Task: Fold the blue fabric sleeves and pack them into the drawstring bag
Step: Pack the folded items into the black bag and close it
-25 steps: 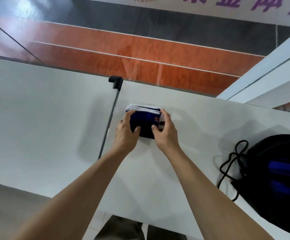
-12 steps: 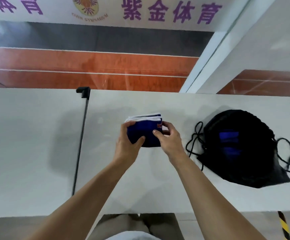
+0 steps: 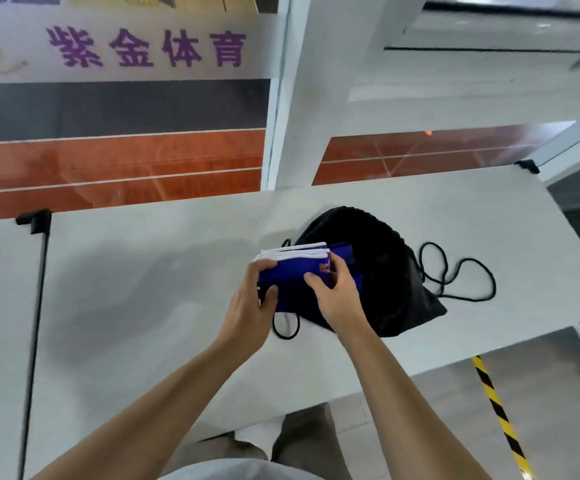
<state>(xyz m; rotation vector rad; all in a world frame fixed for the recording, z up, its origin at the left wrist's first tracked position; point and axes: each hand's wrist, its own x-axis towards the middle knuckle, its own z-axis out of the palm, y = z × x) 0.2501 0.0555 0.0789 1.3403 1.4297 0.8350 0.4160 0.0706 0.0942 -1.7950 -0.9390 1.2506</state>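
Both forearms reach forward; the left hand and right hand grip the folded blue sleeves from either side, held at the black drawstring bag mouth above the white tabletop

light: bright, even | shadows: soft on table | blur: slight motion | edges: wide-angle bending

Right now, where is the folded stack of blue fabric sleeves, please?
In the head view, the folded stack of blue fabric sleeves is held between the left hand and right hand, at the left edge of the black drawstring bag.
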